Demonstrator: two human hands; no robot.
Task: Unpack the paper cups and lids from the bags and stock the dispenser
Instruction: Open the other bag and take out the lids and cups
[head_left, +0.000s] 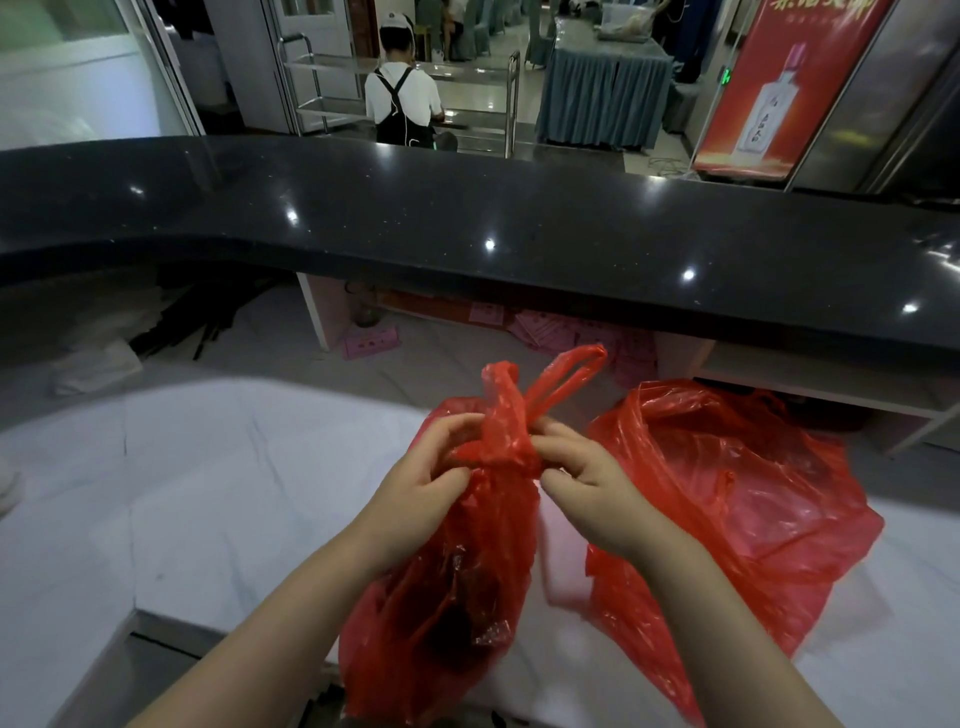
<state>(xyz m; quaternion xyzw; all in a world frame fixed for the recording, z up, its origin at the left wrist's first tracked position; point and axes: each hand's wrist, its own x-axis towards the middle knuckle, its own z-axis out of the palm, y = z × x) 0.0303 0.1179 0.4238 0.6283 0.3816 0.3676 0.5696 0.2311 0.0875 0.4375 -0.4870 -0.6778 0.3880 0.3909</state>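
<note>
A knotted red plastic bag (441, 597) stands on the white counter (208, 493) in front of me, with dark contents showing through its lower part. My left hand (421, 483) pinches the knot from the left. From the right, my right hand (576, 478) pinches the same knot. The two handle loops (550, 379) stick up above my fingers. A second red bag (753, 493) lies slack and crumpled on the counter just to the right. No cups, lids or dispenser are visible.
A raised black stone ledge (467, 223) runs across behind the counter. Pink paper slips (561, 332) lie scattered on the shelf beneath it. Beyond the ledge a person (400, 98) in a white shirt and cap stands by a steel trolley (467, 104). A red banner (779, 88) stands at right.
</note>
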